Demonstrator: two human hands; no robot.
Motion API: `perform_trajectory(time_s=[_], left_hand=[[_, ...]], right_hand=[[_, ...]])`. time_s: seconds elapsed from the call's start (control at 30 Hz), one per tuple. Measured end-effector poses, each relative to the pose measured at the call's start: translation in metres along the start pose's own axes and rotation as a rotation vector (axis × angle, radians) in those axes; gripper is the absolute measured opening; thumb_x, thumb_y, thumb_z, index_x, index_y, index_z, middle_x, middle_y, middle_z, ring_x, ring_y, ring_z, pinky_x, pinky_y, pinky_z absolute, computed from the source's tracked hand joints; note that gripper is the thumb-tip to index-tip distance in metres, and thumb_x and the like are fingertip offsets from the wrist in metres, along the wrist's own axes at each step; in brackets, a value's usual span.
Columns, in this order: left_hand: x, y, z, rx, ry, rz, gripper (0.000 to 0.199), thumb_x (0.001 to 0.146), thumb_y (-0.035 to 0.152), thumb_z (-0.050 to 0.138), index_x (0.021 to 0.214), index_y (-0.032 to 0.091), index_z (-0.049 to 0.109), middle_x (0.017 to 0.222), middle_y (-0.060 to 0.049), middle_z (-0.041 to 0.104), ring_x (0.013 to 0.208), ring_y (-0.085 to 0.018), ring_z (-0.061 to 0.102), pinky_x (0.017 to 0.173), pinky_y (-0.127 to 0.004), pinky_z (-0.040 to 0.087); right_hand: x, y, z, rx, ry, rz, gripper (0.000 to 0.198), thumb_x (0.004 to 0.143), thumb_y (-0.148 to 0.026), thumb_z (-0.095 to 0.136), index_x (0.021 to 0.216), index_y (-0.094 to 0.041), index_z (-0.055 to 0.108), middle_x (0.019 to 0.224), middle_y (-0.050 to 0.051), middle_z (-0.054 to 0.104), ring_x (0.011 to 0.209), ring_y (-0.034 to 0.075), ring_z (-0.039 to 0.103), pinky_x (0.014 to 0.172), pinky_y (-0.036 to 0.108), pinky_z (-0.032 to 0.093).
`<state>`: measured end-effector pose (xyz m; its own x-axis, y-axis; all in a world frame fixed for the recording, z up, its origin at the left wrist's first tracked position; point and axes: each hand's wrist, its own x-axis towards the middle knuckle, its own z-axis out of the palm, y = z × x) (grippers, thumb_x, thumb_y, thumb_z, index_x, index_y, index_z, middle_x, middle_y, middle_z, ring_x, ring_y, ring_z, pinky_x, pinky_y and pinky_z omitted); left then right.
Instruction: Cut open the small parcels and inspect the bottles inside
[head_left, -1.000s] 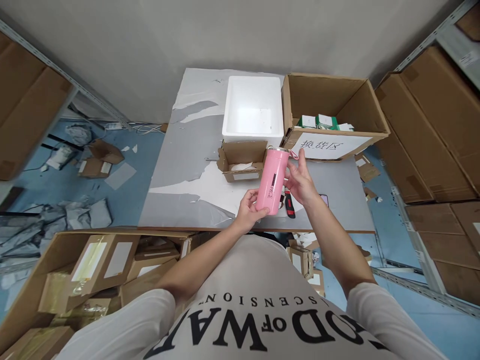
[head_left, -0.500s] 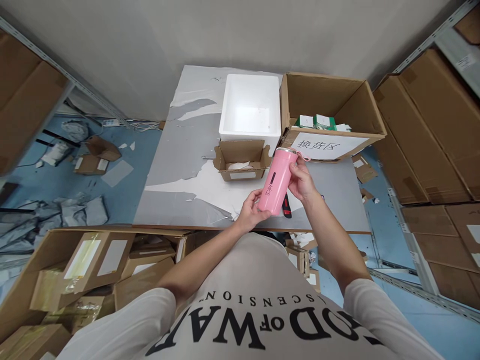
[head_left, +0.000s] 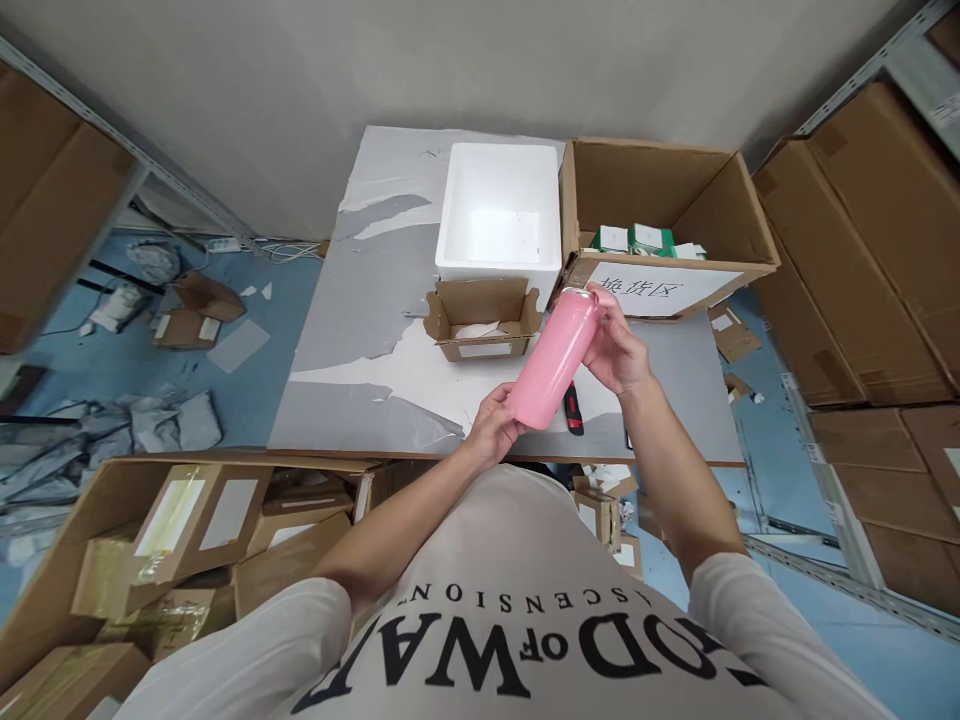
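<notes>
A pink insulated bottle (head_left: 555, 360) is held tilted above the table's front part, its capped end up and to the right. My left hand (head_left: 495, 428) grips the bottom end. Near the cap, my right hand (head_left: 616, 350) is closed around the upper end, where a pink loop shows. The side of the bottle facing me is plain. Beneath it a red and black utility knife (head_left: 573, 410) lies on the table. Just left of the bottle stands an open small cardboard box (head_left: 484, 348) with white paper inside.
A white foam box (head_left: 445, 225) stands at the table's back. Beside it, a large carton (head_left: 675, 285) with a handwritten label holds green and white boxes (head_left: 651, 240). Lower left, another big carton (head_left: 105, 470) holds several taped parcels. Stacked cartons (head_left: 847, 260) line the right side.
The bottle has been turned about its long axis, so its dark lettering no longer shows. It leans slightly more to the right, and my right hand has shifted around the cap end.
</notes>
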<state>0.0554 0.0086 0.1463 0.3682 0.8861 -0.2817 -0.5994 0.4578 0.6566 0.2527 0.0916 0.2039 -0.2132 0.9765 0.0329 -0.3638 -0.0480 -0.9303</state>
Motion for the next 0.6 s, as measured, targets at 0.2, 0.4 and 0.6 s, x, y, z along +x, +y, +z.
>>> perform_trajectory(time_s=[0.2, 0.4, 0.6], left_hand=[[-0.003, 0.005, 0.007, -0.172, -0.007, -0.24, 0.054, 0.074, 0.047, 0.055, 0.115, 0.012, 0.058, 0.095, -0.011, 0.071, 0.083, -0.023, 0.069, 0.075, -0.032, 0.053], [-0.001, 0.009, 0.008, -0.227, 0.015, -0.307, 0.06, 0.084, 0.05, 0.041, 0.123, 0.006, 0.054, 0.093, -0.015, 0.073, 0.074, -0.02, 0.07, 0.069, -0.028, 0.054], [-0.002, 0.001, 0.003, -0.138, 0.023, -0.318, 0.049, 0.088, 0.045, 0.042, 0.116, 0.008, 0.058, 0.099, -0.015, 0.072, 0.087, -0.024, 0.071, 0.077, -0.032, 0.054]], right_hand=[[0.0, -0.007, -0.001, -0.003, -0.002, 0.014, 0.062, 0.065, -0.059, 0.074, 0.119, -0.037, 0.054, 0.131, 0.003, 0.058, 0.112, 0.029, 0.06, 0.086, 0.049, 0.053], [0.0, -0.001, -0.004, -0.144, 0.044, -0.03, 0.058, 0.07, -0.058, 0.071, 0.121, -0.035, 0.056, 0.132, 0.002, 0.057, 0.11, 0.025, 0.059, 0.078, 0.041, 0.057], [0.003, 0.006, -0.01, -0.21, 0.072, -0.046, 0.058, 0.072, -0.062, 0.066, 0.122, -0.033, 0.056, 0.127, 0.004, 0.06, 0.104, 0.025, 0.061, 0.072, 0.038, 0.056]])
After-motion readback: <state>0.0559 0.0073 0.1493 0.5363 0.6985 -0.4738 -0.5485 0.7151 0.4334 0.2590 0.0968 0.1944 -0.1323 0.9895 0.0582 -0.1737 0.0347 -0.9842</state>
